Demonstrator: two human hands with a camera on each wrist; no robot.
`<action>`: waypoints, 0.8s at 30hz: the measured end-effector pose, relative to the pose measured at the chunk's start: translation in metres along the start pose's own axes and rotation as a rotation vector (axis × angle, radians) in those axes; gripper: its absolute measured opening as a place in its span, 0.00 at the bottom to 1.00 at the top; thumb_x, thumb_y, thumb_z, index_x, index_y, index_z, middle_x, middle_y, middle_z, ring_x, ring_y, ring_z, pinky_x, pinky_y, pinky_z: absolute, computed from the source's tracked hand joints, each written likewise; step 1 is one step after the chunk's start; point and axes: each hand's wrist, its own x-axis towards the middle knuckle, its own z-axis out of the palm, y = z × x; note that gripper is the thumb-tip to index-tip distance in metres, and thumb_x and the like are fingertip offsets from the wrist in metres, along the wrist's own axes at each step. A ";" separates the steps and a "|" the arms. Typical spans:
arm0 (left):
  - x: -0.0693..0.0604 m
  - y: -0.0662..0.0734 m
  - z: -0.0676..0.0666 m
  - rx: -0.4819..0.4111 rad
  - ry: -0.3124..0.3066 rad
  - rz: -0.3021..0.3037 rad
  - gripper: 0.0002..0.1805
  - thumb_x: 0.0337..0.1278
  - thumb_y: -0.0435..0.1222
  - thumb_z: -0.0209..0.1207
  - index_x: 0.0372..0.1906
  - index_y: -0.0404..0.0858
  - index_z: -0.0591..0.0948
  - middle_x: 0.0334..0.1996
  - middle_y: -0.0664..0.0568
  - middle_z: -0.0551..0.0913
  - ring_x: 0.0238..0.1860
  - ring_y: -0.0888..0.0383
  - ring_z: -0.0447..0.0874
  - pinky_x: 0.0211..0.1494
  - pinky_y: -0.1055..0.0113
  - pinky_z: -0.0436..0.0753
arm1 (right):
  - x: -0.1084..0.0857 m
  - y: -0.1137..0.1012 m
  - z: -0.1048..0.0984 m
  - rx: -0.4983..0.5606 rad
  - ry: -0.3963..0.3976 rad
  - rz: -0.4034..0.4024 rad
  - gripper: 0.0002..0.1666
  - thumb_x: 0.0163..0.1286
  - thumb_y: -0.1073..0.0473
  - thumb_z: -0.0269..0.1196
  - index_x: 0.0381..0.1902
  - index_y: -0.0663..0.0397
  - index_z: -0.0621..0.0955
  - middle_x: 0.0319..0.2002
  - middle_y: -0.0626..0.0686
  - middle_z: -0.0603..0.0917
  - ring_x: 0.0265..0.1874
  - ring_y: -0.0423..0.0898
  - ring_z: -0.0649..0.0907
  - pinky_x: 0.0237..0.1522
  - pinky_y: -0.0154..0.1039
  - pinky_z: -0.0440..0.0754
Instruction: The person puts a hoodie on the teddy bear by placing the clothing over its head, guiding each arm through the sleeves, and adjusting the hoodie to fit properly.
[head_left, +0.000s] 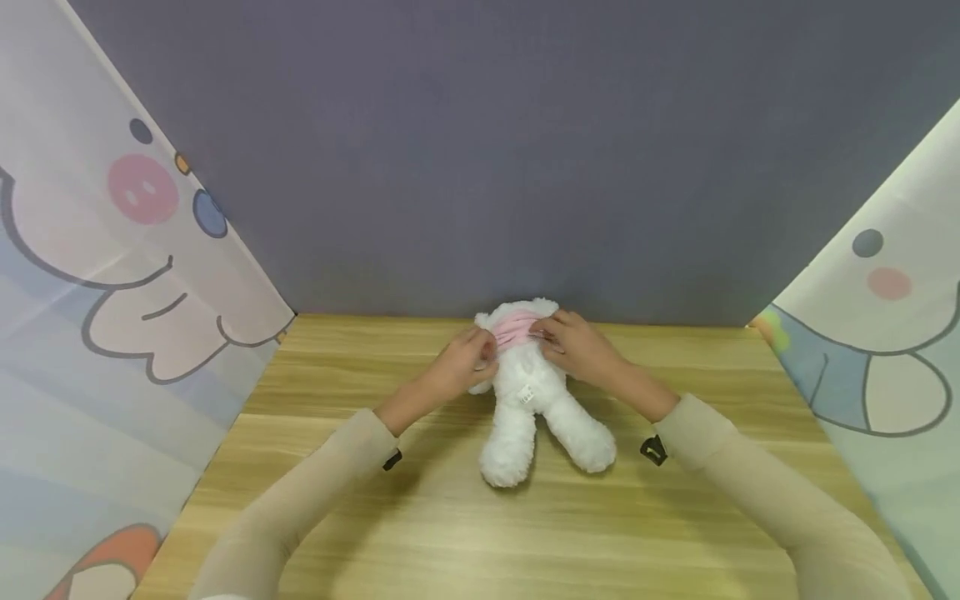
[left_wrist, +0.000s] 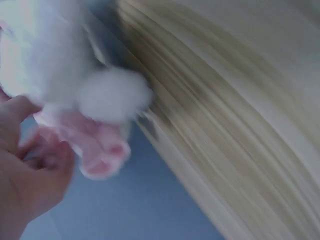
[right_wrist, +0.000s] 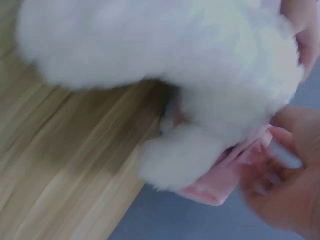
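Observation:
A white plush toy (head_left: 531,373) lies on the wooden table with its legs toward me and a small label on its lower body. A piece of pink clothing (head_left: 514,328) is bunched around its upper part. My left hand (head_left: 467,364) pinches the left side of the pink fabric with curled fingers. On the other side, my right hand (head_left: 581,348) pinches the fabric's right edge. The right wrist view shows the gathered pink clothing (right_wrist: 220,182) at the fingertips, beside a fluffy white limb (right_wrist: 177,157). Blur in the left wrist view partly obscures the fingertips.
The wooden table (head_left: 450,542) ends at a dark grey panel (head_left: 517,150) just behind the toy. Printed cartoon cloths hang at the left (head_left: 60,350) and right (head_left: 892,392). Dark straps show at both wrists.

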 end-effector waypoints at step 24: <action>0.000 0.025 0.050 -0.115 -0.119 -0.033 0.19 0.44 0.35 0.74 0.39 0.41 0.76 0.32 0.56 0.78 0.34 0.62 0.74 0.41 0.69 0.76 | -0.030 0.005 0.017 -0.014 -0.211 -0.133 0.19 0.54 0.64 0.77 0.42 0.54 0.82 0.43 0.52 0.86 0.45 0.53 0.81 0.51 0.55 0.77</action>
